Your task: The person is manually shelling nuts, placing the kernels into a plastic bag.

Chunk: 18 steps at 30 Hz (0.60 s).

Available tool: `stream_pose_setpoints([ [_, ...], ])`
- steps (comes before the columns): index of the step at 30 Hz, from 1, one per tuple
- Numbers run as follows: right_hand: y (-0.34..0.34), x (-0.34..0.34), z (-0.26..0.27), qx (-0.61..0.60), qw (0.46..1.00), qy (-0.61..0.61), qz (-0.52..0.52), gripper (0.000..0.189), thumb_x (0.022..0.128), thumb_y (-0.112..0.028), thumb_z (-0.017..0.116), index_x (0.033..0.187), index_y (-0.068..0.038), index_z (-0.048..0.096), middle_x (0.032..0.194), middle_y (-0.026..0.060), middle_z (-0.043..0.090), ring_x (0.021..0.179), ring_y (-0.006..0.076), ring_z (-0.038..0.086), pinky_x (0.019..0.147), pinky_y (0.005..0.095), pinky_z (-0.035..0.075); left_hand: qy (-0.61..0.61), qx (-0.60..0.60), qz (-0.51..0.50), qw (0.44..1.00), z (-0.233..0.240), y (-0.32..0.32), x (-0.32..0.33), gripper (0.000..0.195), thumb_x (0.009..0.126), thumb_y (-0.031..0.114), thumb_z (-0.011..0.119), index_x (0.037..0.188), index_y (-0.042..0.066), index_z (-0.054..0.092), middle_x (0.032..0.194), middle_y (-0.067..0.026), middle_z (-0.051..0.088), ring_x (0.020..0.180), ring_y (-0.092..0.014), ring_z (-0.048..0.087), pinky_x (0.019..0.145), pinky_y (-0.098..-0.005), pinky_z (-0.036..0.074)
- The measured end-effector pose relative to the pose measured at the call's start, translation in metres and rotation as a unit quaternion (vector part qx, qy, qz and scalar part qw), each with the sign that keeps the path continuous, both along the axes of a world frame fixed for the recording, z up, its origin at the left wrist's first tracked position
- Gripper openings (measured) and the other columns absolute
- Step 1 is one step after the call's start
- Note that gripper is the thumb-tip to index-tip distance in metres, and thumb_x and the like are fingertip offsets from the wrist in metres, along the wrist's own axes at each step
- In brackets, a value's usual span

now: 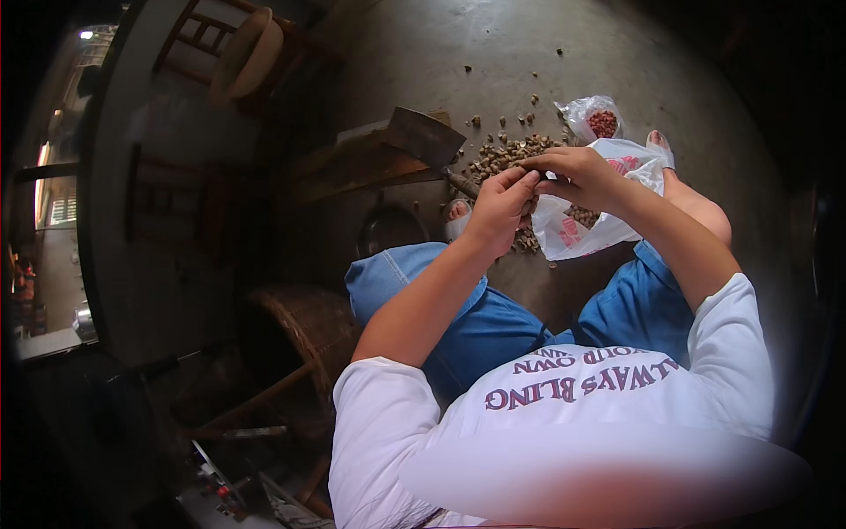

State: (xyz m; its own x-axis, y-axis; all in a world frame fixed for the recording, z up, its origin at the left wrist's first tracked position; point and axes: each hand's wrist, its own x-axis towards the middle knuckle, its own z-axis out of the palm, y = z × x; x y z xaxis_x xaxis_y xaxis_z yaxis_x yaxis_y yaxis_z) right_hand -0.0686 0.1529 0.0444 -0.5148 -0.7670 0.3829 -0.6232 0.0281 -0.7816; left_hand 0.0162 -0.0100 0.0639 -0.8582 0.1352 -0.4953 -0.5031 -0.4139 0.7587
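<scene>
My left hand [503,205] and my right hand [581,173] meet at the fingertips over the floor, pinching something small, apparently a nut in its shell. The fingers mostly hide it. Below them spreads a heap of brown shells [505,157], which look like peanut shells. Under my right hand lies a white plastic bag [562,241] with red print, its mouth open, with unshelled nuts [583,215] inside. Beyond it stands a small clear plastic bag [588,106] holding red-skinned kernels [603,124].
A cleaver [426,137] rests its broad blade on a wooden plank [363,159], handle towards the heap. Loose shells [502,122] dot the concrete floor [502,40]. A dark round pan [393,228] and a wicker basket [324,324] are at left. A wooden chair [205,36] bears a pale hat-like object [248,56].
</scene>
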Motion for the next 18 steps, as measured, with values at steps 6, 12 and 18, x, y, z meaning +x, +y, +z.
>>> stream_pose_setpoints([
  [6,-0.008,0.0,0.002,-0.079,0.995,-0.066,-0.002,0.026,0.076,-0.007,0.066,0.101,-0.002,0.061,0.082,0.0119,0.06,0.071,0.0241,0.06,0.061,0.0306,0.047,0.027,0.043,0.002,0.999,0.006,-0.007,0.001,0.015,0.091,0.02,0.051,0.088,0.006,0.056,0.071,0.0022,0.053,0.055,-0.004,0.044,0.041,-0.0166,0.031],
  [12,-0.009,0.003,0.004,-0.107,0.992,-0.053,-0.03,0.024,0.076,-0.005,0.066,0.1,0.0,0.061,0.081,0.0107,0.06,0.071,0.0221,0.059,0.062,0.0291,0.047,-0.01,0.076,0.022,0.997,0.016,-0.007,-0.003,0.019,0.092,0.024,0.051,0.087,0.006,0.056,0.069,0.0012,0.052,0.054,-0.006,0.046,0.041,-0.0174,0.032],
  [18,-0.006,0.0,0.002,-0.078,0.986,-0.141,-0.043,0.026,0.075,-0.004,0.067,0.1,0.0,0.061,0.082,0.0103,0.06,0.071,0.02,0.059,0.062,0.0276,0.046,0.004,0.061,0.009,0.998,0.01,-0.01,-0.004,0.021,0.092,0.026,0.051,0.087,0.006,0.057,0.07,0.0012,0.052,0.055,-0.006,0.047,0.04,-0.0175,0.032],
])
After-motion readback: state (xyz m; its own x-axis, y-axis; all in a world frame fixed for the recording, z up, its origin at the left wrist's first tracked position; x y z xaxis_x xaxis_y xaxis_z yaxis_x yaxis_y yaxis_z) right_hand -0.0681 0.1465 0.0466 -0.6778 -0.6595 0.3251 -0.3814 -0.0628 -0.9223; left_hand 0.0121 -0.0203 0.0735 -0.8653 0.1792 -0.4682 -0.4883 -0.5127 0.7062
